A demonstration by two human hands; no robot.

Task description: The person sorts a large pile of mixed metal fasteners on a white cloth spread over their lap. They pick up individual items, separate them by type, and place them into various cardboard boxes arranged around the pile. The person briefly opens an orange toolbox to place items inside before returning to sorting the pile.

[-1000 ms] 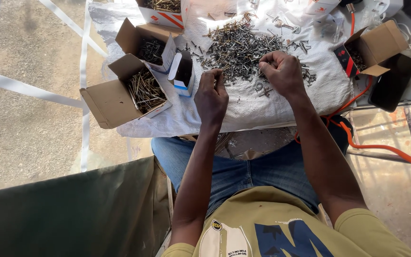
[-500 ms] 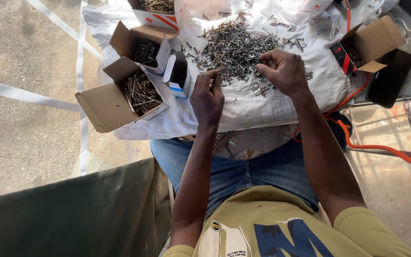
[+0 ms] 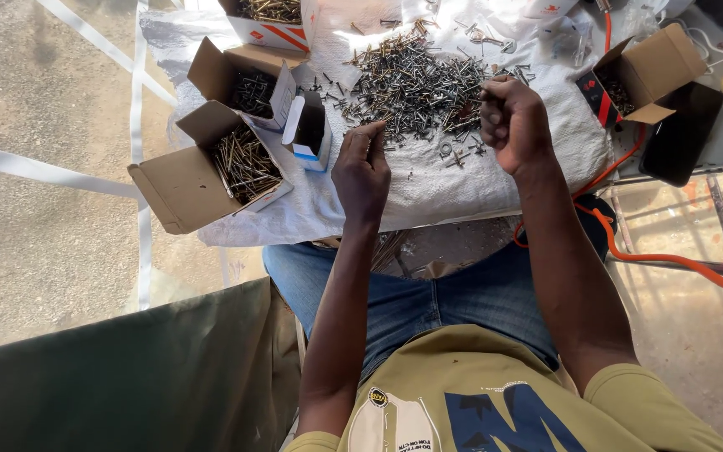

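Observation:
A heap of mixed metal screws [image 3: 416,79] lies on a white cloth [image 3: 428,188] spread over a low table in front of my knees. My left hand [image 3: 361,172] hovers at the heap's near left edge, fingers curled together around a few screws. My right hand [image 3: 510,121] is over the heap's right side, fingers bunched as if pinching small screws; what is inside is hidden. An open cardboard box of long brass screws [image 3: 232,163] sits to the left of my left hand.
A second open box of dark screws [image 3: 248,84] and a small white-and-blue box [image 3: 310,132] stand beside it. Another cardboard box [image 3: 642,71] sits at the right, near a black case [image 3: 684,138]. An orange cable [image 3: 663,259] runs along the floor. A green tarp [image 3: 110,377] lies lower left.
Both hands have pulled slightly back toward me from the heap. The view has shifted a little, so the boxes sit lower in the frame.

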